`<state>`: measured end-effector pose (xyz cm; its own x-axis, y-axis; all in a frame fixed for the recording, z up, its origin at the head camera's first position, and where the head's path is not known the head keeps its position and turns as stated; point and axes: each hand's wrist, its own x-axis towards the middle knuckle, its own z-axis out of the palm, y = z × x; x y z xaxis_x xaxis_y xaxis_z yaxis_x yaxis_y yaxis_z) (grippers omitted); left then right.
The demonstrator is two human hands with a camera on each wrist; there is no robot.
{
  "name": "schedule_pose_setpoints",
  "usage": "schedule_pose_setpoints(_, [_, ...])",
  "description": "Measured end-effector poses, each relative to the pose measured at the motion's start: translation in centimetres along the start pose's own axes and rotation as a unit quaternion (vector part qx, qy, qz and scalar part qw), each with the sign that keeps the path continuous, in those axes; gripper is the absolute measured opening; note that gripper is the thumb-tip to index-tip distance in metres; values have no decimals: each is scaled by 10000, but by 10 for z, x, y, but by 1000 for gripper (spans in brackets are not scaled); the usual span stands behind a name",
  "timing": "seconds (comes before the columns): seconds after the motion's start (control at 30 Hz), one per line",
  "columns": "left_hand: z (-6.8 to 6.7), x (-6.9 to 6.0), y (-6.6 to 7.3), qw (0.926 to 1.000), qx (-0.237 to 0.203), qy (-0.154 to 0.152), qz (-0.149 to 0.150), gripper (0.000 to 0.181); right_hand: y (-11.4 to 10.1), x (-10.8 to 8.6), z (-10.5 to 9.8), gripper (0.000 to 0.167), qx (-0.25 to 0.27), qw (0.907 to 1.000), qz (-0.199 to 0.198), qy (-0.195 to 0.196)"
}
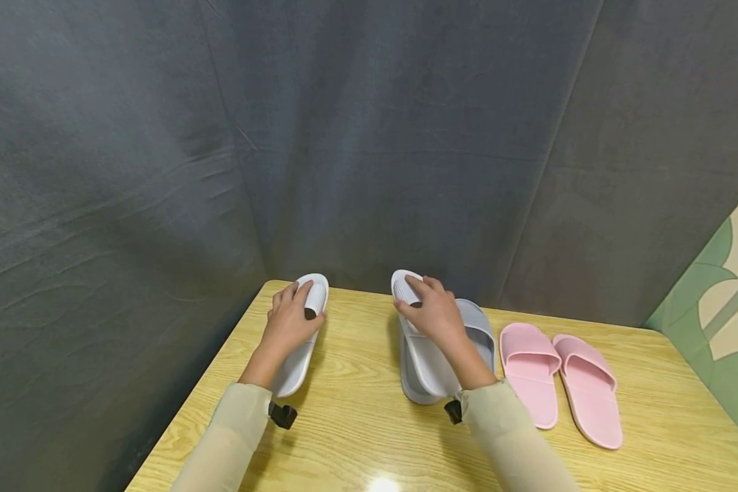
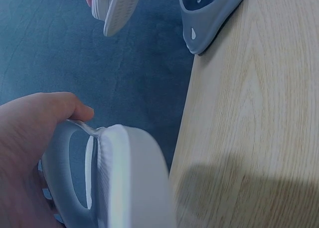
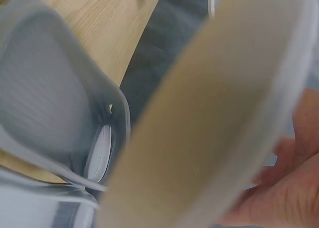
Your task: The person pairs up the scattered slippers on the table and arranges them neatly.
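My left hand (image 1: 287,320) grips a white slipper (image 1: 295,372) by its strap, near the table's far left corner. In the left wrist view the thumb lies at the strap's edge, and that slipper (image 2: 144,178) is tilted on its side, raised off the wood. A second white slipper (image 1: 432,365) is held by its strap in my right hand (image 1: 439,316). It hangs over a pair of grey slippers (image 1: 480,321), partly hiding them. In the right wrist view its blurred sole (image 3: 209,113) covers much of the hand.
Two pink slippers (image 1: 531,389) lie side by side to the right of the grey pair. All this is on a wood-grain table (image 1: 350,424). A dark grey curtain (image 1: 375,171) hangs behind it, and a leaf-patterned panel (image 1: 707,294) stands at the right.
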<state>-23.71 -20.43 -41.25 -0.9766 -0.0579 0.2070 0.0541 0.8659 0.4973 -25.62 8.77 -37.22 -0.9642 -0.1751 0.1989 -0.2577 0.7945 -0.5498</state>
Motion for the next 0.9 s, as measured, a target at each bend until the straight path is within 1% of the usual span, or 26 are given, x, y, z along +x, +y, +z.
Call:
schedule_pose_setpoints(0.63, [2, 2, 1, 10000, -45, 7, -4, 78, -12, 1, 7, 67, 70, 9998, 76, -139])
schedule_pose_setpoints(0.9, [2, 2, 1, 10000, -29, 4, -10, 78, -14, 2, 12, 67, 33, 9999, 85, -120])
